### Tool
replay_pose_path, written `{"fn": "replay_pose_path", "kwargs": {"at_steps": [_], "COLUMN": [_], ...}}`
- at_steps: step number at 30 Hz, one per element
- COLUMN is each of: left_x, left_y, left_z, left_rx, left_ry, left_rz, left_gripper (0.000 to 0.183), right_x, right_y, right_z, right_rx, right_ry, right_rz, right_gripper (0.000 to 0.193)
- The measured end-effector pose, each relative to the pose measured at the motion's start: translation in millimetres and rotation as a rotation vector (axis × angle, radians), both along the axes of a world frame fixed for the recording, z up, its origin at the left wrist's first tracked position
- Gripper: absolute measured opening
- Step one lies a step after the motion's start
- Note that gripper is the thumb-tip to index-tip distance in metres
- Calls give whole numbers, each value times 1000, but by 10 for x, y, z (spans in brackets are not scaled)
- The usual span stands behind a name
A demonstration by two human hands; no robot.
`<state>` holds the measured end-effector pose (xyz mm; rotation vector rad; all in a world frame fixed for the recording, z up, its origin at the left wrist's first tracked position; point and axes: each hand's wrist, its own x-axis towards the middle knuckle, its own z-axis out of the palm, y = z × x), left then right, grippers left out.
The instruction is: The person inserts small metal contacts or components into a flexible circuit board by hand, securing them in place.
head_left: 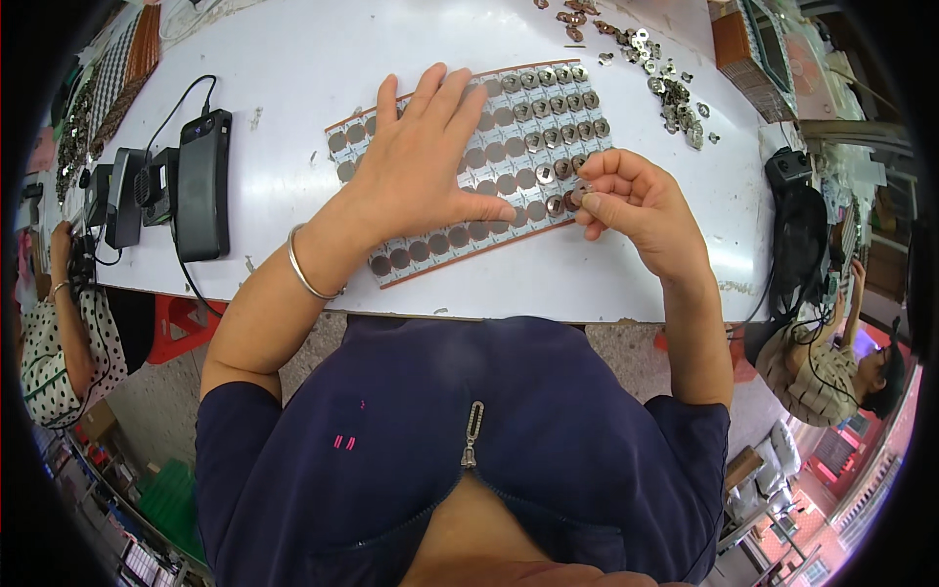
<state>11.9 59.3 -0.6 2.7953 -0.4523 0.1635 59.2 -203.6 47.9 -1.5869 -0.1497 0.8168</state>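
A flat panel (pixel 468 257) with reddish-brown long edges lies slanted on the white table, carrying rows of round grey discs. Small shiny metal pieces (pixel 558 105) sit on the discs toward its right end. My left hand (pixel 416 171) rests flat on the panel's middle, fingers spread, covering several discs. At the panel's right end, my right hand (pixel 641 210) pinches a small round metal piece (pixel 579 195) between thumb and fingers, close over the lower rows. The fingers partly hide that piece.
Loose metal pieces (pixel 675 103) lie heaped at the back right of the table (pixel 284 117). A black power bank (pixel 204 186) with a cable stands at the left beside dark boxy devices (pixel 124 199). A brown box (pixel 751 64) stands far right. Other people sit at both sides.
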Motion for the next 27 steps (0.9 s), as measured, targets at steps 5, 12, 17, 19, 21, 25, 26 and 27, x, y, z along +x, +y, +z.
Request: {"fn": "replay_pose_path", "kwargs": {"at_steps": [5,12,17,19,21,25,26,27], "left_x": [-16,12,10,5,5,9,6,6], "left_y": [-1,4,12,15,14,3,0,-2], "left_z": [-16,-82,-92,-93,-107,-138,-144,-137], "left_rx": [-6,10,5,-1,-6,-15,-18,-19], "left_ry": [-4,-75,-105,-108,-113,-124,-126,-124], "left_rz": [12,7,11,11,9,15,17,18], "left_gripper": [117,94,88,88,88,88,88,88], "right_x": [2,-82,-74,-66,-65,-16,2,23], "right_y": [8,137,318,370,396,406,418,436], "right_z": [-36,-52,43,73,41,43,47,50], "right_rx": [30,-293,-368,-415,-398,-401,-401,-429], "right_ry": [31,-588,-677,-694,-764,-900,-899,-923], "right_rz": [48,246,334,384,402,534,535,576], "right_gripper": [17,17,15,14,14,14,14,15]}}
